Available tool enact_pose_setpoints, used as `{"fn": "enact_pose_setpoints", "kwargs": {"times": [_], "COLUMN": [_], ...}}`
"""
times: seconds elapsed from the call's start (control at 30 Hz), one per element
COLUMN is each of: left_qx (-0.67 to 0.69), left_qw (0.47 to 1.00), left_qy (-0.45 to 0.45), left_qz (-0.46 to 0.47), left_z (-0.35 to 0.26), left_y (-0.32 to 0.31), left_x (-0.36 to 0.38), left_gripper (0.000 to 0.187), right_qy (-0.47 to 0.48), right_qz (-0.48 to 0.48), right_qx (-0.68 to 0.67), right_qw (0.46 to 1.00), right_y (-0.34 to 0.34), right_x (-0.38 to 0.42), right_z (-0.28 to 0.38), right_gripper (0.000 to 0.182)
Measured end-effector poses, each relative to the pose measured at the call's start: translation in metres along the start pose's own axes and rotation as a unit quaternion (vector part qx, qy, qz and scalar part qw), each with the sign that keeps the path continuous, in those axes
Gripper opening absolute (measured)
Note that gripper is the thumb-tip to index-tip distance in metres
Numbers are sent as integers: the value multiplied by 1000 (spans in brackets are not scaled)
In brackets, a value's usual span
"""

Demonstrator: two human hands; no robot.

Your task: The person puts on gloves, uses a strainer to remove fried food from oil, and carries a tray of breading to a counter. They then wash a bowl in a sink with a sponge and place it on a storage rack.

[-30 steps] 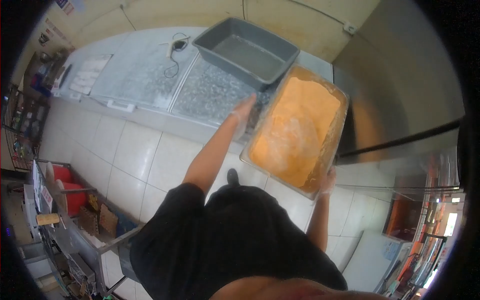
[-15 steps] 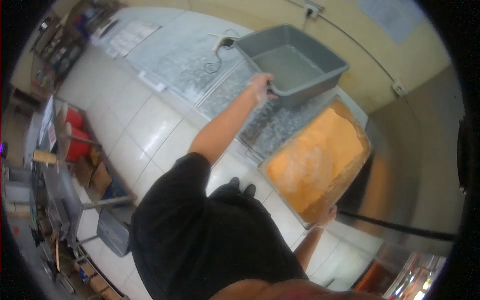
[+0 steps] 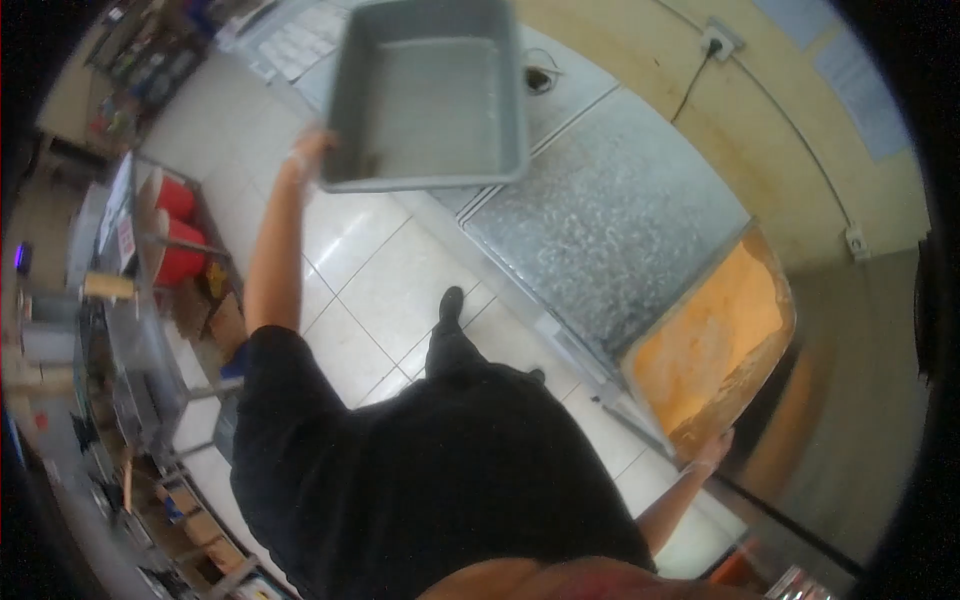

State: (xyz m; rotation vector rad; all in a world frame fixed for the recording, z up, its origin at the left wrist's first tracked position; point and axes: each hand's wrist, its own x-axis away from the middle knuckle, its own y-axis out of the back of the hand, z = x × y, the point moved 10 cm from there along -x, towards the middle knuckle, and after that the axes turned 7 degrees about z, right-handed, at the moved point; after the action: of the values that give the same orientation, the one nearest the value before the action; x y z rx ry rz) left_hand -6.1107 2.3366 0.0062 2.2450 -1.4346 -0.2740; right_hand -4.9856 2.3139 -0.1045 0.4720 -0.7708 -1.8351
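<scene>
Left fingers [image 3: 322, 140] hold a grey tub [image 3: 430, 110], right fingers [image 3: 722, 442] a seemingly metal tray [image 3: 757, 378].

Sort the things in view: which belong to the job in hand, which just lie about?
In use:
gray plastic tub, in the left hand
metal pan of orange powder, right hand on its rim

Lying about:
red containers
corded item

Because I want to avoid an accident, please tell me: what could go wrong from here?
1. The gray tub seems to hang from the left hand alone, near one corner, so it might twist or slip.
2. The right hand grips the tray only at its near end; if that end tips, the orange contents could spill.
</scene>
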Motion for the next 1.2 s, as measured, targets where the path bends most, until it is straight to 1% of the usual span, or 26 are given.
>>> {"fn": "enact_pose_setpoints", "kwargs": {"times": [0.07, 0.13, 0.17, 0.23, 0.33, 0.4, 0.47, 0.5, 0.53, 0.6, 0.63, 0.67, 0.7, 0.73, 0.77, 0.8, 0.83, 0.87, 0.9, 0.93, 0.97, 1.0, 1.07, 1.13, 1.17, 1.2], "left_qx": [-39, 6, 4, -58, -53, -52, -50, -64, -80, -355, -348, -404, -549, -312, -371, -457, -445, -432, -335, -236, -55, 124, 191, 136, 126, 150], "left_qw": [995, 999, 999, 994, 992, 985, 974, 977, 977, 910, 915, 880, 808, 926, 921, 881, 878, 873, 906, 930, 967, 965, 949, 923, 896, 853], "left_qy": [95, 45, 45, 79, 76, 70, 54, 72, 94, -9, -61, -29, -140, -158, -95, -121, -175, -225, -256, -281, -244, -198, -56, -71, -18, 3], "left_qz": [-8, -24, -5, 42, 85, 150, 215, 193, 174, 215, 194, 248, 161, 145, 72, -2, -18, -38, -28, -18, 51, 117, 244, 353, 426, 500], "left_z": [52, 49, 51, 57, 85, 157, 197, 210, 220, 179, 222, 223, 206, 202, 127, 128, 80, 7, -34, -67, -82, -99, -106, -102, -97, -91], "left_y": [36, 64, 70, 83, 98, 112, 102, 107, 114, 107, 125, 119, 118, 129, 116, 125, 105, 79, 53, 31, 5, -33, -114, -196, -244, -286], "left_x": [-48, -81, -94, -129, -184, -244, -300, -311, -317, -310, -353, -363, -384, -397, -361, -374, -348, -295, -264, -231, -205, -171, -112, -50, -12, 27], "left_gripper": [59, 59, 59, 57, 54, 53, 52, 51, 51, 49, 47, 50, 55, 61, 61, 61, 60, 59, 57, 55, 53, 51, 50, 44, 41, 39], "right_qy": [-55, -170, -187, -233, -223, -201, -129, -124, -113, -118, -114, -98, -120, -127, -201, -188, -173, -185, -191, -174, -182, -235, -276, -269, -280, -252], "right_qz": [0, 38, 33, -98, -126, -122, -185, -186, -181, -167, -123, -121, -153, -121, -153, -160, -113, -104, -108, -71, -58, -88, -97, -87, -20, -14], "right_qx": [81, 202, 206, 408, 396, 302, 332, 101, -130, -150, -244, -226, -226, -170, -190, -181, -282, -359, -349, -349, -339, -407, -448, -484, -491, -479], "right_qw": [995, 964, 960, 877, 882, 924, 916, 969, 968, 967, 955, 962, 955, 970, 949, 952, 937, 909, 911, 918, 921, 878, 845, 828, 825, 841], "right_y": [-1, 1, 5, 28, 5, -9, -22, -39, -55, -75, -90, -98, -106, -104, -110, -112, -125, -142, -150, -160, -177, -196, -224, -254, -276, -288], "right_x": [-15, -17, -5, 9, 42, 61, 73, 77, 84, 97, 97, 109, 123, 127, 142, 154, 155, 165, 179, 189, 197, 208, 221, 227, 229, 228], "right_z": [-20, -26, -14, 33, 121, 163, 190, 177, 171, 192, 190, 225, 253, 235, 249, 266, 231, 217, 214, 216, 214, 214, 199, 252, 244, 257], "right_gripper": [54, 58, 58, 59, 58, 57, 46, 37, 29, 19, 19, 19, 20, 22, 27, 26, 22, 22, 24, 24, 29, 26, 33, 29, 17, 27]}}
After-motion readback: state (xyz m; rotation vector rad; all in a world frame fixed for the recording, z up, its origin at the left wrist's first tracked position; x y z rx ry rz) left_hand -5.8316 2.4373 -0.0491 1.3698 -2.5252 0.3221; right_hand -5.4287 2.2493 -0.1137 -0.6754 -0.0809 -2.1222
